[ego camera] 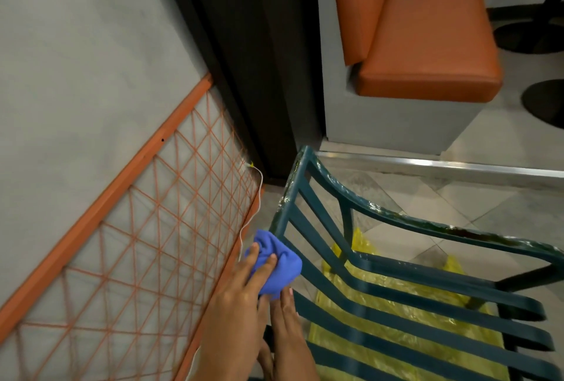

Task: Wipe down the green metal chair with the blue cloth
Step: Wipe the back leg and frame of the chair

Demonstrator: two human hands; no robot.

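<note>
— What are the fingers doing?

— The left hand (235, 298) lies on the bunched blue cloth (276, 264), fingers nearly straight, pressing it against the left post of the green metal chair (396, 273). The right hand (287, 328) is just beside it, one straight fingertip touching the cloth's near edge; whether its other fingers curl, I cannot tell.

— And the materials?

— The cloth looks soft and crumpled. The chair has flat painted slats, its curved top rail chipped. Crinkled yellow plastic sheet (396, 335) lies beneath. Far right sits a smooth orange padded seat (433, 35).
</note>
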